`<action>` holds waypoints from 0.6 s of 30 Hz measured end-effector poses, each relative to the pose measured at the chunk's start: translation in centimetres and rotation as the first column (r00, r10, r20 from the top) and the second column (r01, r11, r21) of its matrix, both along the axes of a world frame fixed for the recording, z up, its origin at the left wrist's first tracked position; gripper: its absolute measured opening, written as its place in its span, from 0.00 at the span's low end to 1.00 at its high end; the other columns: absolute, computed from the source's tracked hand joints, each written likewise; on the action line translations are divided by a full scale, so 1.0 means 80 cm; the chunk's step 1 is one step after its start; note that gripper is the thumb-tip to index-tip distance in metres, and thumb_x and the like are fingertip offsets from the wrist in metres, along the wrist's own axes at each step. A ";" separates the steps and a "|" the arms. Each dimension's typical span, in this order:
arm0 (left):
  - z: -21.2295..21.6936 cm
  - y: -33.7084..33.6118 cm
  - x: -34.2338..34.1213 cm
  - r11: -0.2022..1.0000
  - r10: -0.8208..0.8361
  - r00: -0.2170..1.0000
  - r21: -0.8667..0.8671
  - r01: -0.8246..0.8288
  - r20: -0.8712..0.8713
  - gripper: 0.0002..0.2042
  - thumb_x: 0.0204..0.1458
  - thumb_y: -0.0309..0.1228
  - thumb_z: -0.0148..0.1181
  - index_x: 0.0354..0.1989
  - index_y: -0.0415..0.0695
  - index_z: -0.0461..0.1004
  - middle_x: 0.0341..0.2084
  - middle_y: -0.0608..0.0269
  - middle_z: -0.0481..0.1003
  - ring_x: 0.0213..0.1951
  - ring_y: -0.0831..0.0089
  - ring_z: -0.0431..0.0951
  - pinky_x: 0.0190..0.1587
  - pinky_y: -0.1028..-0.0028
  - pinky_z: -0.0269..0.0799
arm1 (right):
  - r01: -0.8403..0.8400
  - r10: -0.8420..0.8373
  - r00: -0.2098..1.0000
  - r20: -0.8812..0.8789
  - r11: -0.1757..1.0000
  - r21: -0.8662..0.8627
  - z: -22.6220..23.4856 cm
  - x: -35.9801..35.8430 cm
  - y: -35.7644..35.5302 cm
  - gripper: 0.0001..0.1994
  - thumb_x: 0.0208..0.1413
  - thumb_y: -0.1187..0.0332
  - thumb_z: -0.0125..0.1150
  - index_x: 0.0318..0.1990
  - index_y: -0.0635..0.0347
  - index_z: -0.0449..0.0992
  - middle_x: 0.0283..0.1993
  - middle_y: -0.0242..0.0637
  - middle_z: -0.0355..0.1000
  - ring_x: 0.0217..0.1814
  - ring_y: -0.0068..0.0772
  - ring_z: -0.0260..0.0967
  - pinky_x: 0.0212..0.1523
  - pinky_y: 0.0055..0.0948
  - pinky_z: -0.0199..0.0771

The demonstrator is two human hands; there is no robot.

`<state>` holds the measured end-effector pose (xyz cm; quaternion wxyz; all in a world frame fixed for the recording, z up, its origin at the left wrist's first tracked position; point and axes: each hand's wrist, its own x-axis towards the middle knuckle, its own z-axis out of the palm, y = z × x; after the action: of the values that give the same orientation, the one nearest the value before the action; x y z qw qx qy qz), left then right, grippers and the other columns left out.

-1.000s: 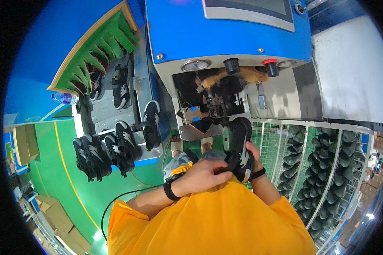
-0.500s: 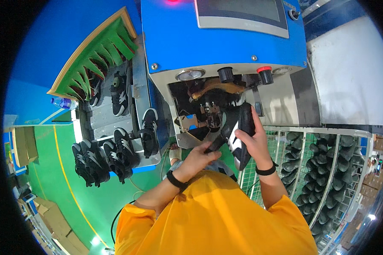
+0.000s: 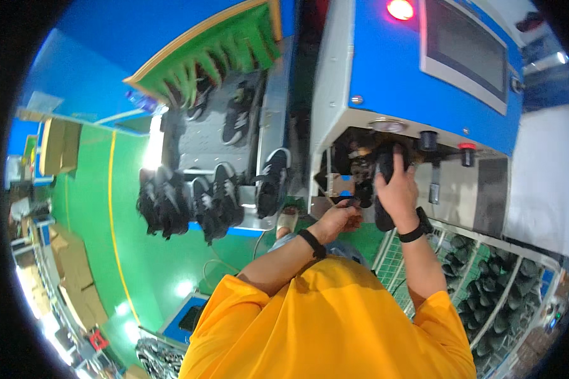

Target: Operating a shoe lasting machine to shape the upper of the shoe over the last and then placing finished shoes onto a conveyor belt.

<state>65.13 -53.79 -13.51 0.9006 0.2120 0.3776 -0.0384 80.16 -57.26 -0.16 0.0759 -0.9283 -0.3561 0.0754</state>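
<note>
A black shoe is at the front opening of a blue and white machine, its sole side turned toward my right. My right hand grips it from the right, with the fingers lying along the sole. Just left of the shoe, my left hand is closed, the fingertips on a small dark part that I cannot make out. Dark metal parts show inside the opening, partly hidden by the shoe. Motion blurs the shoe's far end.
At the left stands a conveyor with a green strip curtain. Several black and white shoes rest on its near end. A wire rack full of dark shoe-shaped pieces is at the lower right. Two knobs jut out above the opening.
The view has turned, so the machine sits further right. My right hand has carried the shoe up to the opening; the shoe now stands more upright, its white side out of sight.
</note>
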 end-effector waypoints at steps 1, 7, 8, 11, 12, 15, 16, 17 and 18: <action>-0.001 0.006 -0.010 0.998 -0.028 0.999 0.051 0.030 -0.024 0.18 0.59 0.34 0.55 0.55 0.40 0.65 0.34 0.55 0.77 0.33 0.63 0.79 0.39 0.66 0.76 | 0.005 -0.005 1.000 0.011 1.000 -0.014 -0.007 -0.007 0.005 0.35 0.55 0.57 0.59 0.70 0.48 0.54 0.47 0.63 0.64 0.41 0.66 0.72 0.39 0.54 0.75; 0.025 0.025 -0.060 0.973 -0.101 0.987 0.194 0.124 -0.122 0.14 0.60 0.37 0.51 0.40 0.37 0.74 0.29 0.58 0.75 0.29 0.69 0.75 0.33 0.71 0.72 | -0.008 -0.006 0.994 0.109 0.993 0.122 -0.034 -0.006 -0.014 0.35 0.57 0.55 0.58 0.70 0.48 0.53 0.52 0.66 0.63 0.44 0.69 0.72 0.40 0.56 0.74; 0.027 0.022 -0.063 0.969 -0.089 0.988 0.219 0.114 -0.124 0.15 0.59 0.38 0.51 0.39 0.38 0.74 0.27 0.61 0.74 0.28 0.71 0.74 0.30 0.72 0.70 | -0.014 -0.007 0.994 0.105 0.980 0.197 -0.031 -0.007 -0.018 0.35 0.57 0.55 0.58 0.71 0.47 0.53 0.52 0.66 0.63 0.44 0.70 0.71 0.40 0.57 0.74; 0.013 0.010 -0.074 0.951 -0.132 0.988 0.273 0.149 -0.078 0.16 0.59 0.39 0.51 0.43 0.38 0.75 0.29 0.60 0.76 0.30 0.70 0.76 0.33 0.71 0.72 | -0.014 -0.043 0.982 0.184 0.954 0.299 -0.028 -0.031 -0.027 0.36 0.58 0.57 0.58 0.73 0.48 0.50 0.53 0.66 0.61 0.43 0.69 0.69 0.39 0.54 0.73; 0.016 0.009 -0.071 0.945 -0.137 0.989 0.292 0.148 -0.059 0.16 0.59 0.40 0.51 0.43 0.38 0.75 0.29 0.59 0.77 0.30 0.70 0.76 0.33 0.71 0.72 | -0.025 -0.059 0.971 0.230 0.938 0.345 -0.026 -0.036 -0.034 0.37 0.59 0.57 0.58 0.73 0.48 0.49 0.53 0.66 0.60 0.43 0.69 0.69 0.39 0.54 0.72; 0.042 0.006 -0.059 0.939 -0.221 0.975 0.264 0.223 -0.037 0.13 0.59 0.36 0.52 0.41 0.38 0.72 0.31 0.58 0.77 0.32 0.70 0.78 0.32 0.72 0.73 | -0.118 0.019 0.971 0.239 0.904 0.411 -0.041 -0.042 -0.064 0.37 0.59 0.60 0.59 0.73 0.53 0.49 0.54 0.65 0.59 0.45 0.68 0.67 0.40 0.52 0.71; 0.056 0.002 -0.056 0.940 -0.226 0.973 0.249 0.232 -0.050 0.13 0.59 0.36 0.53 0.41 0.38 0.72 0.32 0.57 0.77 0.32 0.69 0.78 0.33 0.72 0.74 | -0.135 0.028 0.970 0.242 0.890 0.436 -0.040 -0.046 -0.069 0.38 0.59 0.61 0.60 0.73 0.54 0.49 0.55 0.64 0.59 0.46 0.69 0.67 0.41 0.52 0.71; 0.069 0.003 -0.055 0.929 -0.266 0.964 0.262 0.260 -0.014 0.16 0.60 0.41 0.53 0.42 0.39 0.72 0.33 0.55 0.77 0.34 0.66 0.79 0.38 0.69 0.77 | -0.117 0.031 0.984 0.178 0.860 0.497 -0.036 -0.059 -0.078 0.39 0.55 0.67 0.64 0.73 0.52 0.51 0.57 0.65 0.59 0.54 0.72 0.63 0.50 0.52 0.69; 0.077 0.001 -0.054 0.935 -0.269 0.963 0.246 0.255 0.027 0.18 0.60 0.44 0.53 0.42 0.39 0.72 0.33 0.55 0.77 0.33 0.66 0.79 0.38 0.70 0.77 | -0.175 0.075 0.971 0.229 0.871 0.459 -0.035 -0.066 -0.094 0.38 0.54 0.67 0.65 0.72 0.54 0.53 0.57 0.64 0.59 0.53 0.70 0.64 0.48 0.51 0.70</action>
<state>60.79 -53.73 -7.34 0.8660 0.3690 0.3205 -0.1056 74.91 -64.76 -2.99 0.2596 -0.8587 -0.4292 -0.1050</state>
